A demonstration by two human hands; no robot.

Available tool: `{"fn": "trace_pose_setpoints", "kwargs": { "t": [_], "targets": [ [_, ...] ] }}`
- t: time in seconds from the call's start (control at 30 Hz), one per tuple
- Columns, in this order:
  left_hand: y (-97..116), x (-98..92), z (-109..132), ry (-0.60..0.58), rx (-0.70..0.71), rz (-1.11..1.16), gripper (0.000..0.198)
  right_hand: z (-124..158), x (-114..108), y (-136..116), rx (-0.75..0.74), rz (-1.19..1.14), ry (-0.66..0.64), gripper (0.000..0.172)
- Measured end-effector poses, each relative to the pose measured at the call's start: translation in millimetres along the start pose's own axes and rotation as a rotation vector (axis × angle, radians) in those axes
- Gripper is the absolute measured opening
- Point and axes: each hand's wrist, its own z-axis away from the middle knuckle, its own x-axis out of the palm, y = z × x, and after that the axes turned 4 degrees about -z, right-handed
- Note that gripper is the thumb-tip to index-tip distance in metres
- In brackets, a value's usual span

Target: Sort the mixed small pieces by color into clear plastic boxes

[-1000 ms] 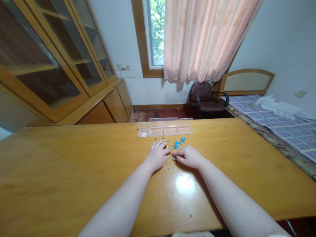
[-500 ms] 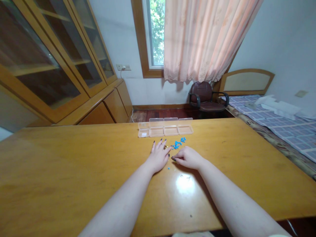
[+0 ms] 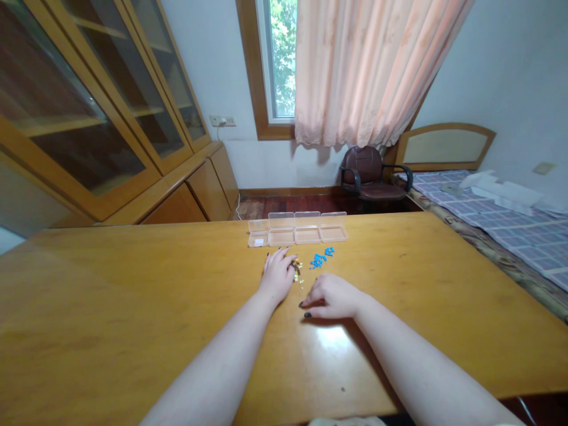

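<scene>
Work on the wide tabletop [image 3: 146, 296], in front of the open clear boxes [image 3: 307, 242]. With the left hand [image 3: 276, 277] down and its fingers a bit spread, press lightly. With the right hand [image 3: 335, 296], thumb and pointing finger apart, move low; cannot tell if touching anything. Go gently near the blue bits [image 3: 318, 260], just past the right hand. Watch the yellow and brown bits [image 3: 297, 271] beside the left fingers; easy to flick away
</scene>
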Motion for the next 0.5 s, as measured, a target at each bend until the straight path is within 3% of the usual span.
{"fn": "trace_pose_setpoints", "kwargs": {
  "t": [0.17,0.5],
  "targets": [
    [-3.0,1.1,-2.2,-0.004,-0.031,0.046,0.039,-0.3,0.7,1.2,0.072,0.072,-0.009,0.03],
    [1.0,-1.0,0.9,-0.169,-0.025,-0.119,0.05,-0.7,-7.4,29.7,0.478,0.255,0.204,0.034]
  ]
}}
